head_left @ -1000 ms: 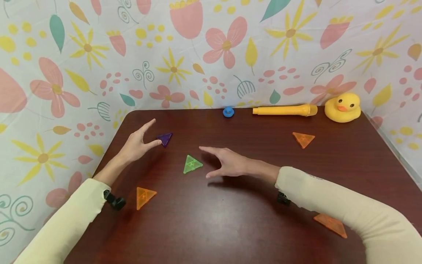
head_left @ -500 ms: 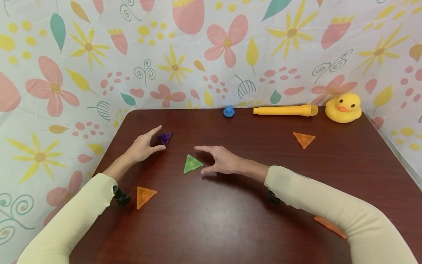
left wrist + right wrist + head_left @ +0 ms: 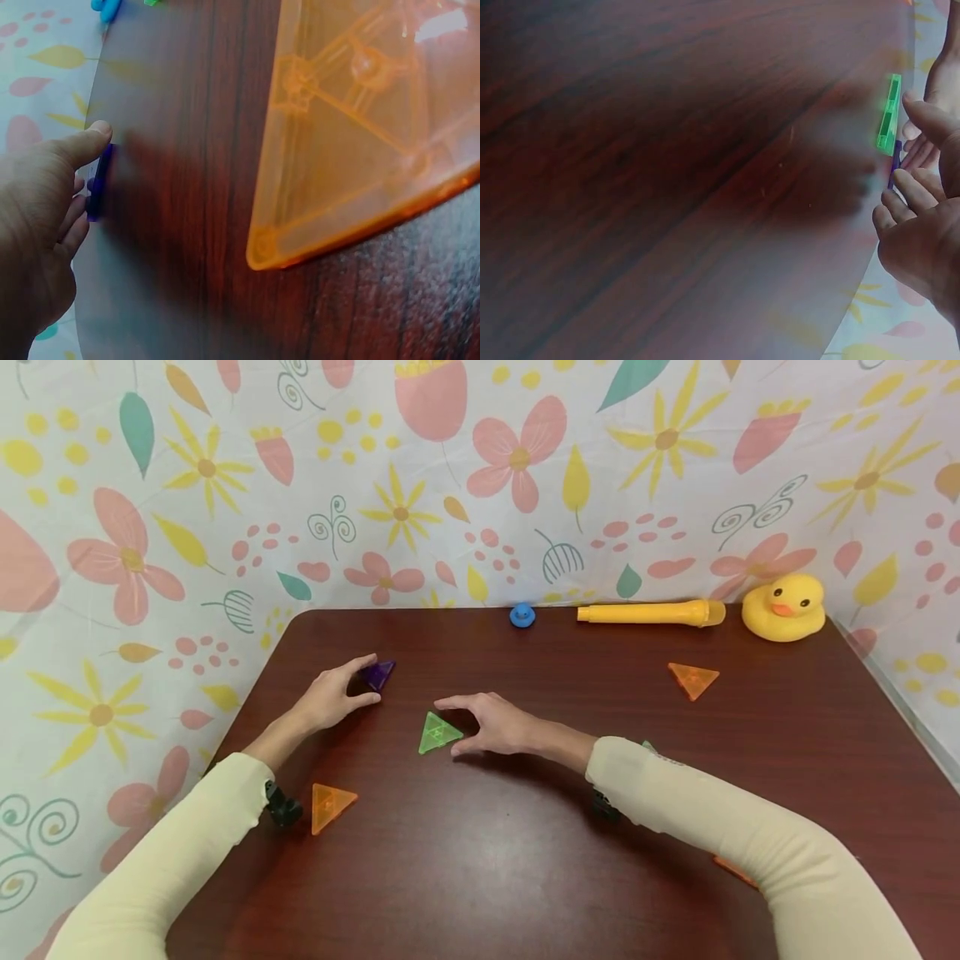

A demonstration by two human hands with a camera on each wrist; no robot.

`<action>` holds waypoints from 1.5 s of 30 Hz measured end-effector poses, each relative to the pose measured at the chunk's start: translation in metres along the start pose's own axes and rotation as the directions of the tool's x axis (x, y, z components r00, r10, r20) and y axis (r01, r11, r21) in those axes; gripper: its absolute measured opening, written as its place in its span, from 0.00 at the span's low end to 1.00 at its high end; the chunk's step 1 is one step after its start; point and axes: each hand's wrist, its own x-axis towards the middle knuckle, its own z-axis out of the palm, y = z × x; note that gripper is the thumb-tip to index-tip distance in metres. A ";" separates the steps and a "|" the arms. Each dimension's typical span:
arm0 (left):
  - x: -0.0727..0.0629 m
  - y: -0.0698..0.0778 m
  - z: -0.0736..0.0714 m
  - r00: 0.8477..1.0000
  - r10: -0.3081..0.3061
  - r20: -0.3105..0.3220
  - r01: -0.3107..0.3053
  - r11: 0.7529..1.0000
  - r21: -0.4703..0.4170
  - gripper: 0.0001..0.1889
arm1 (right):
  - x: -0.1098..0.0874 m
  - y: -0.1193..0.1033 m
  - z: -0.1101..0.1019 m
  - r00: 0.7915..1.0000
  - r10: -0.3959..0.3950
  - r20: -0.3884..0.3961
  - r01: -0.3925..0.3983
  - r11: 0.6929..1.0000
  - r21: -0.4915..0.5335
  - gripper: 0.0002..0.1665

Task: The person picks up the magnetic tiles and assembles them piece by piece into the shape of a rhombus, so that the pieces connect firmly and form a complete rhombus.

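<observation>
In the head view my left hand [image 3: 328, 700] reaches over the back left of the table, thumb and fingers spread apart. Between them lies a purple see-through triangle tile [image 3: 380, 674], partly hidden behind the fingers; whether they touch it I cannot tell. The left wrist view has that hand [image 3: 45, 217] beside the purple tile [image 3: 100, 184]. My right hand [image 3: 504, 724] is held with thumb and fingers apart at the right corner of a green triangle tile [image 3: 437, 733]. From the right wrist, the green tile [image 3: 889, 116] appears close to the thumb.
Orange triangle tiles lie near the left forearm [image 3: 330, 807], at the back right [image 3: 693, 680], and partly under the right sleeve [image 3: 735, 870]. Along the back edge stand a small blue duck [image 3: 522, 616], a yellow toy microphone [image 3: 651, 613] and a large yellow duck [image 3: 783, 607].
My left hand has moved right, bringing thumb and fingers around the purple tile. The right hand has moved left to the green tile. Both tiles lie where they were.
</observation>
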 end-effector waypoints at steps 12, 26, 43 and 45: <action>0.002 0.001 0.003 0.999 -0.038 -0.030 0.039 0.999 0.034 0.34 | 0.010 -0.004 0.014 0.999 -0.002 -0.035 0.001 0.999 -0.032 0.44; 0.002 0.002 0.002 0.998 -0.041 -0.039 0.042 0.998 0.041 0.32 | 0.013 -0.002 0.021 0.994 -0.039 -0.103 0.033 0.998 -0.062 0.35; 0.002 0.006 0.000 0.999 -0.038 -0.035 0.039 0.999 0.037 0.31 | 0.014 0.001 0.017 0.988 -0.091 -0.123 0.086 0.995 -0.048 0.22; 0.002 0.005 0.000 0.999 -0.039 -0.035 0.040 0.998 0.037 0.31 | 0.014 0.002 0.016 0.989 -0.090 -0.120 0.084 0.995 -0.051 0.21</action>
